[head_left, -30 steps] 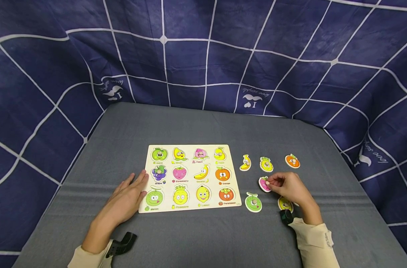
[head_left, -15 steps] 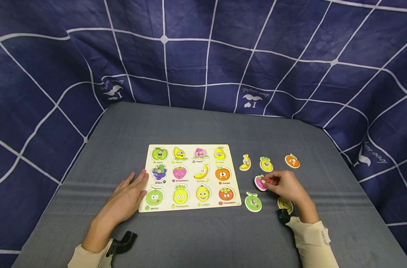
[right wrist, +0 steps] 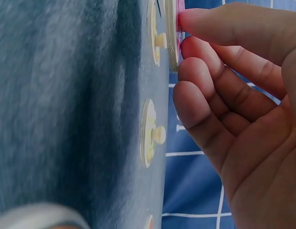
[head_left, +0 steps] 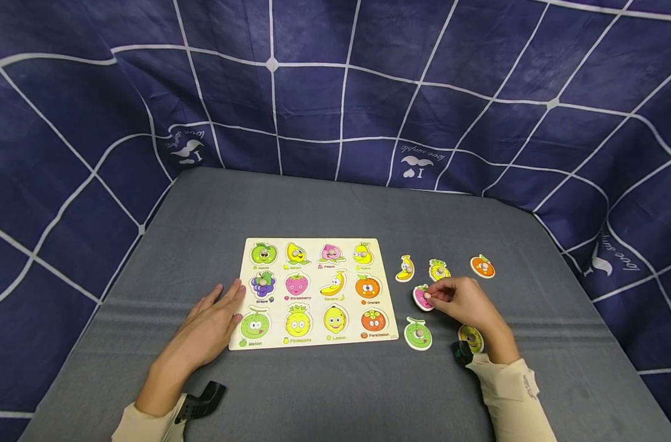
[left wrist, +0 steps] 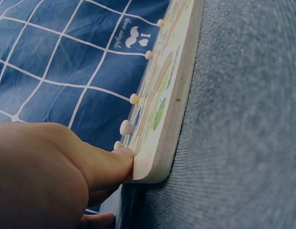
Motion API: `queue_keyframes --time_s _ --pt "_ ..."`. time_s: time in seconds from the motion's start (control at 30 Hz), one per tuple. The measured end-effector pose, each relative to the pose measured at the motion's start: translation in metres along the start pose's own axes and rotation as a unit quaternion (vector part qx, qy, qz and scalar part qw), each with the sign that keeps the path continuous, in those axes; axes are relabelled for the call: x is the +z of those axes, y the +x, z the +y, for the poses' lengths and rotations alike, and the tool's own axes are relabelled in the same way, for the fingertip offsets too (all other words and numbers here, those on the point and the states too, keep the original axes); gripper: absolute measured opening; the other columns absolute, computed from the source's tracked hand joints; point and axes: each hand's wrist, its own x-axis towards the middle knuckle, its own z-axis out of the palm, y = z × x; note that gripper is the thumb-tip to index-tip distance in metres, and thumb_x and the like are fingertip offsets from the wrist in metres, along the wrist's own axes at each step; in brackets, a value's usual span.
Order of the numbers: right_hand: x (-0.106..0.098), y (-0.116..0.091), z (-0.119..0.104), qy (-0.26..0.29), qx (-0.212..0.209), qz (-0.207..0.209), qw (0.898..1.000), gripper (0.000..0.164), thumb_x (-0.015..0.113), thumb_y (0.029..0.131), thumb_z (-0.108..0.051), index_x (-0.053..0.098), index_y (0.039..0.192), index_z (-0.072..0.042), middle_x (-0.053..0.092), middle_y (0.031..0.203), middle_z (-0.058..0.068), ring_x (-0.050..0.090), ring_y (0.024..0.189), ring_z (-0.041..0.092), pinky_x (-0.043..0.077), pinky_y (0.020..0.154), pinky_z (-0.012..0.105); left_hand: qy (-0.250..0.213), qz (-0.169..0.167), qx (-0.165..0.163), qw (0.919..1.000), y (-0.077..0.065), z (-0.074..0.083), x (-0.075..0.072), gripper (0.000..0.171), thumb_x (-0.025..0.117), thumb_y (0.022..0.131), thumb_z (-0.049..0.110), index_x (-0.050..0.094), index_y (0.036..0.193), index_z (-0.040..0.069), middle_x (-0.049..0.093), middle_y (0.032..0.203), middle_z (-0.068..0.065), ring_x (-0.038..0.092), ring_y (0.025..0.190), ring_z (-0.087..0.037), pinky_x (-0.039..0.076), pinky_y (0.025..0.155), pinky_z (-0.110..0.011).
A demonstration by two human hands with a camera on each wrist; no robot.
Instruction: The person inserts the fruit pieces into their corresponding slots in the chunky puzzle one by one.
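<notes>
My right hand [head_left: 470,304] pinches a pink strawberry puzzle piece [head_left: 420,299] between thumb and fingertips. In the right wrist view the strawberry piece [right wrist: 173,40] is up off the cloth, its knob hidden by the fingers. To its left lies a cream fruit puzzle board [head_left: 316,314], with knobbed pieces such as the apple [head_left: 263,253] and grapes [head_left: 262,285] seated in it. Printed strawberry [head_left: 296,285], banana and melon spots have no knob. My left hand [head_left: 208,331] rests along the board's left edge, fingers extended. In the left wrist view its thumb [left wrist: 117,162] touches the board near a corner.
Loose knobbed pieces lie right of the board: banana [head_left: 404,269], pineapple [head_left: 438,271], orange fruit [head_left: 482,266], green melon [head_left: 418,334] and a yellow one [head_left: 471,339] partly hidden by the right wrist. A grey cloth [head_left: 313,393] covers the table; blue checked curtains [head_left: 335,92] enclose it.
My right hand has moved left and slightly away from me, carrying the strawberry piece closer to the board. My left hand and the board have stayed put.
</notes>
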Motion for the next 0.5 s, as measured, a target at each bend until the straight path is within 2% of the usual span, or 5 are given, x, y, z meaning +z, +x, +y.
queue_keyframes --time_s 0.3,0.5 --pt "0.004 0.012 -0.007 -0.003 -0.023 -0.007 1.0 0.01 0.08 0.077 0.001 0.074 0.081 -0.006 0.065 0.07 -0.007 0.059 0.063 0.003 0.051 0.057 0.022 0.007 0.003 0.004 1.0 0.0 0.0 0.0 0.052 0.059 0.096 0.006 0.043 0.144 -0.009 0.038 0.151 -0.026 0.031 0.135 -0.056 0.026 0.103 -0.072" --pt "0.007 0.021 -0.012 0.004 -0.022 -0.022 0.999 0.009 0.08 0.079 -0.001 0.074 0.082 -0.007 0.066 0.072 -0.007 0.059 0.064 0.004 0.051 0.058 0.022 0.01 0.002 0.001 0.9999 0.0 0.0 0.0 0.052 0.059 0.096 0.006 0.043 0.144 -0.009 0.038 0.151 -0.025 0.031 0.136 -0.055 0.026 0.103 -0.071"
